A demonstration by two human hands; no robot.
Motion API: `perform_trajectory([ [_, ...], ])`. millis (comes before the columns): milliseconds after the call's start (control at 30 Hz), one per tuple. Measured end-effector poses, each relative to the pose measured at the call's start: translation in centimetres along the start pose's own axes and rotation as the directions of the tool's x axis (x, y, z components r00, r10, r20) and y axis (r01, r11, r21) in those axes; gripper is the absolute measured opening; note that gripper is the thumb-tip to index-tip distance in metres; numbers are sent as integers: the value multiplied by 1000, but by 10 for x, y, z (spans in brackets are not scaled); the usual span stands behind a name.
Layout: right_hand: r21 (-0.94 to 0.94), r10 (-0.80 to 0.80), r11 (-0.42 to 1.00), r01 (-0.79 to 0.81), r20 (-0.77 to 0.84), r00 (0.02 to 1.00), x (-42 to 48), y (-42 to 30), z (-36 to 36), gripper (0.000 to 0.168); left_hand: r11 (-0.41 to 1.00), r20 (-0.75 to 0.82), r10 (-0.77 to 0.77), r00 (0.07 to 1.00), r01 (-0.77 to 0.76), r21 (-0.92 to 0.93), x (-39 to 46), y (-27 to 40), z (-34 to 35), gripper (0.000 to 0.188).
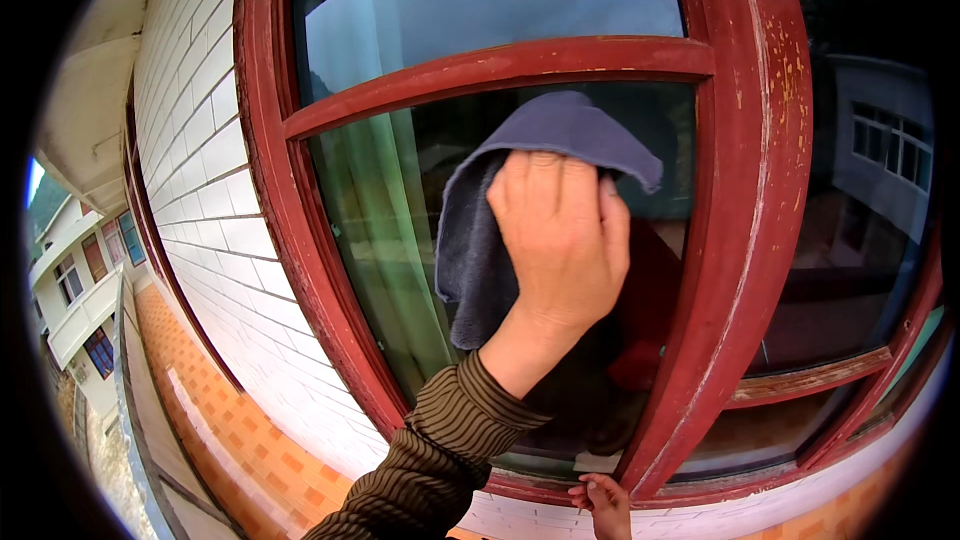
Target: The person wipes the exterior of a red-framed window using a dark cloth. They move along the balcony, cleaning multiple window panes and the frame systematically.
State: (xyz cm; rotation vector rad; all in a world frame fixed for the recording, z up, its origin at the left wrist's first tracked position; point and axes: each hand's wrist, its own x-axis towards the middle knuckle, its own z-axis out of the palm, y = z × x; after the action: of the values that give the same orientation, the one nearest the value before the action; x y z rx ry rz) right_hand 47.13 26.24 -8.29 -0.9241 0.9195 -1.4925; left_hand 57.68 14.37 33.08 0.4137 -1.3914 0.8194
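Observation:
My left hand (559,232), its back towards me, holds a dark blue-grey cloth (480,240) against the lower pane of a window. The cloth's upper edge folds over above my fingers, and one side hangs down to the left of my wrist. Around the glass (360,240) runs a red wooden frame (495,64) with chipped paint. Low in the view, my right hand (604,502) is beside the bottom rail of the frame, fingers loosely bent and nothing visible in them. Whether it touches the rail I cannot tell.
A thick red post (757,187) parts this window from another pane (832,262) on the right. White brick-patterned tiles (217,187) cover the wall at left. Below lies an orange tiled walkway (247,450) with a parapet (142,420). A green curtain (382,217) hangs behind the glass.

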Motion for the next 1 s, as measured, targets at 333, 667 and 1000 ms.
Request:
perform_trajectory([
  [333, 41, -23, 999, 26, -67, 997, -16, 2, -8, 40, 960, -22, 114, 993, -116, -254, 23, 25, 28, 42],
  [667, 67, 77, 995, -70, -112, 991, -14, -2, -2, 22, 903, 14, 226, 974, -204, -379, 26, 0, 21, 56],
  [1000, 57, 79, 996, -74, -88, 993, -16, 5, 8, 23, 905, 257, 227, 940, -105, -413, -14, 7, -5, 29],
])
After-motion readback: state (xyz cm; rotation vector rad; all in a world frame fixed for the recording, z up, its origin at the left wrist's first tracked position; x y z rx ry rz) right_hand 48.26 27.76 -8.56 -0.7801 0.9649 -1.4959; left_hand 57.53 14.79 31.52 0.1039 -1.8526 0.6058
